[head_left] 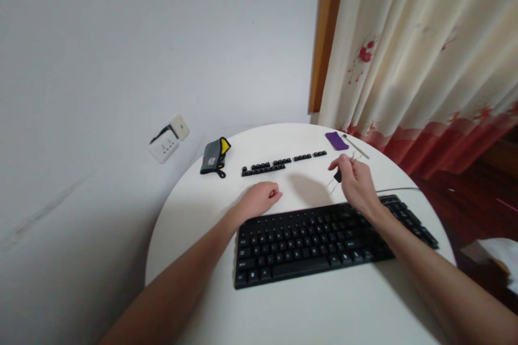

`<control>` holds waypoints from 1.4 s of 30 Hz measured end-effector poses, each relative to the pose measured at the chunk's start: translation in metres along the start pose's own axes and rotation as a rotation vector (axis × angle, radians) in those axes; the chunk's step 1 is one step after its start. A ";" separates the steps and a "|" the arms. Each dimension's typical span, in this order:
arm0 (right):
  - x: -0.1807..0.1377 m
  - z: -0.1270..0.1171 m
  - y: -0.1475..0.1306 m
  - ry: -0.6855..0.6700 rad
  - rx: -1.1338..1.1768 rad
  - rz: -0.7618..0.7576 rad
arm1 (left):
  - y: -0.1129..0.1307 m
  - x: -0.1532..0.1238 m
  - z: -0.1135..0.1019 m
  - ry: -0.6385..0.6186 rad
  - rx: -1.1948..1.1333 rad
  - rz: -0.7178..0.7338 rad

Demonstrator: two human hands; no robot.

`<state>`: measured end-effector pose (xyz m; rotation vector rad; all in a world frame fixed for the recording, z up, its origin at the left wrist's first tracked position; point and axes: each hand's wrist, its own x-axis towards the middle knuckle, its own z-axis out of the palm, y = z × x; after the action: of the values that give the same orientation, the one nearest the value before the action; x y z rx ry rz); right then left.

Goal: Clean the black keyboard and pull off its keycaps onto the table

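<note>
A black keyboard [299, 242] lies on the white round table [226, 307]. Along its far edge, the top row shows small bare posts in place of keycaps. My right hand [358, 180] is above the keyboard's far edge, pinching a wire keycap puller [337, 177] with a black handle. The puller's two thin prongs point down and left, apart from the keys. My left hand [261, 198] rests as a loose fist beside the keyboard's far left corner, with nothing showing in it. Beyond both hands, loose black keycaps [263, 170] stand in short rows.
A grey and yellow cloth [212, 156] sits at the table's far left. Toward the far right lie a purple cloth [336, 140] and a thin brush-like tool [356, 146]. A cable [399, 190] runs behind the keyboard. The wall has a socket [164, 145]; curtains [404, 54] hang at right.
</note>
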<state>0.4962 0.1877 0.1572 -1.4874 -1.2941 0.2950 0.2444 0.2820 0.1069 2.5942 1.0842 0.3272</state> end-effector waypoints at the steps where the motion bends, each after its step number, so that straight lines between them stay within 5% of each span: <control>1: 0.000 0.001 0.003 -0.026 0.001 0.020 | -0.001 0.000 0.001 0.000 0.000 -0.003; 6: -0.002 0.007 0.006 -0.231 0.025 0.070 | 0.000 0.001 0.000 0.007 -0.020 0.001; 12: -0.011 0.012 -0.005 -0.511 -0.009 -0.054 | 0.002 0.001 -0.001 0.010 -0.024 0.005; 25: -0.028 0.017 -0.016 -0.489 -0.124 -0.030 | 0.001 0.002 -0.001 0.010 -0.017 0.007; 35: -0.045 0.020 -0.026 -0.552 -0.444 -0.272 | 0.002 0.002 -0.002 0.007 -0.011 0.034; 42: -0.036 0.015 -0.018 -0.671 -0.289 -0.083 | 0.004 0.001 -0.002 0.005 -0.008 0.031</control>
<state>0.4613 0.1635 0.1506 -1.6341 -1.9928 0.6074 0.2473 0.2808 0.1105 2.6072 1.0428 0.3446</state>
